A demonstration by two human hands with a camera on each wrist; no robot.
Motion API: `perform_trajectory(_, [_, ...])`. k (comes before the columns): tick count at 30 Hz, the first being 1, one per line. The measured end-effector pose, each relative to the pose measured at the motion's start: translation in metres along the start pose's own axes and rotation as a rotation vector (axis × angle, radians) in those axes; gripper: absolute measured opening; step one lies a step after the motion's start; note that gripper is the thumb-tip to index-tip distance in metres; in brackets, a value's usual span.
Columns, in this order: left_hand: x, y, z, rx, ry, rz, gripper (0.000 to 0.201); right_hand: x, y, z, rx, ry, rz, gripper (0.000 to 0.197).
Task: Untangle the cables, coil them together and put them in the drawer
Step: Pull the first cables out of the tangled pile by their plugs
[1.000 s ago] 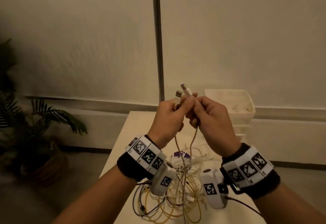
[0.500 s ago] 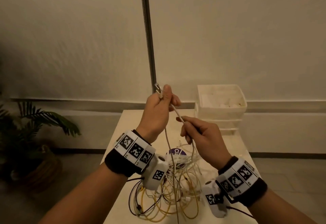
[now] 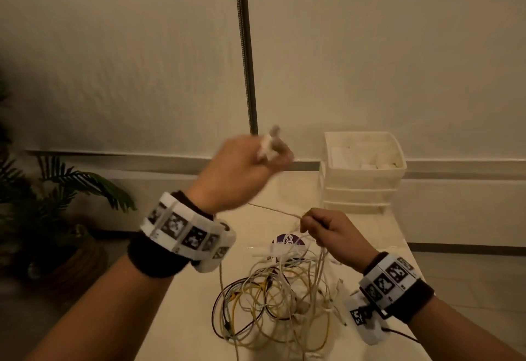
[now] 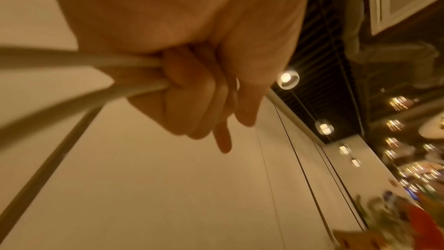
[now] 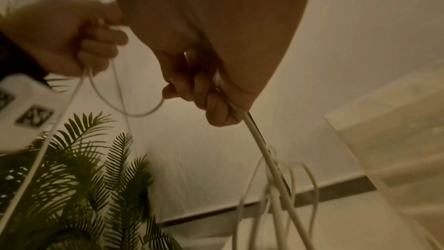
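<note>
left hand: motion-blurred in head view, plug ends smeared, type unreadable | cables: strands in the worktop tangle too interlaced to tell apart | purple label: half covered, print unreadable | drawer unit: contents indistinct | right hand: cut by top edge, fingertips hidden behind palm

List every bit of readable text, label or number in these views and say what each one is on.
"CI": the only letters legible, white on the purple round label lying on the table behind the cable tangle; the rest is hidden by cables.
Left wristband: black-and-white square marker codes, no readable text.
Right wristband: the same coded squares; tiny print beside them is too small to read.
Drawer unit: no text visible.
</note>
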State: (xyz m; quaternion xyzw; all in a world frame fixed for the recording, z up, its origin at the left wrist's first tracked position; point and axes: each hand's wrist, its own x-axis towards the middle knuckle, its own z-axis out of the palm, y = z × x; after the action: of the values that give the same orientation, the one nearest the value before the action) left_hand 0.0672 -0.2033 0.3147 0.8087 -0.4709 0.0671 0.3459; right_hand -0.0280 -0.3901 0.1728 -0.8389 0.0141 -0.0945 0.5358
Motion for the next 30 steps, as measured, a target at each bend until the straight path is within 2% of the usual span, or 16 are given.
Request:
perform_trajectory(2, [-0.008,-0.005,0.03,0.095,-0.18,-0.06,0.023,0.006,-0.014,-0.005,0.077,0.007,0.012,0.029])
perform_trajectory(5, [-0.018,-0.013,0.064,0.116,-0.241,-0.141,0.02,0.011,-0.032,-0.016,0.335,-0.034,0.025,0.031])
perform_trajectory(7, [-0.021,-0.015,0.072,0.075,-0.169,-0.167,0.022,0.013,-0.041,-0.02,0.365,-0.072,0.002,0.032])
perform_trajectory(10, [-0.017,-0.011,0.069,0.067,-0.069,-0.136,0.02,0.014,-0.042,-0.022,0.342,-0.057,-0.011,0.03])
perform_trajectory(16, [0.012,-0.01,0.018,0.018,0.399,-0.212,0.021,0.004,-0.016,-0.015,0.402,-0.063,0.011,0.028])
perform_trajectory(20, [0.023,-0.024,-0.003,0.031,0.628,-0.34,0.019,0.004,0.001,-0.011,0.259,-0.061,-0.004,0.026])
perform_trajectory(22, [0.025,-0.03,-0.014,-0.013,0.73,-0.351,0.018,0.001,0.01,-0.009,0.185,-0.066,0.031,0.026])
perform_trajectory(23, [0.024,-0.033,-0.017,-0.015,0.731,-0.334,0.019,-0.001,0.015,-0.009,0.168,-0.055,0.049,0.027])
perform_trajectory(24, [0.022,-0.033,-0.018,0.001,0.695,-0.309,0.022,-0.003,0.018,-0.008,0.161,-0.038,0.06,0.028])
perform_trajectory(26, [0.016,-0.028,-0.009,0.026,0.541,-0.216,0.037,-0.002,0.017,-0.009,0.176,-0.007,0.07,0.03])
perform_trajectory(28, [0.007,-0.021,0.014,0.03,0.276,-0.111,0.042,0.002,0.006,-0.009,0.197,-0.002,0.066,0.03])
perform_trajectory(30, [0.0,-0.017,0.044,0.063,-0.031,-0.08,0.039,0.008,-0.006,-0.009,0.251,-0.004,0.051,0.03])
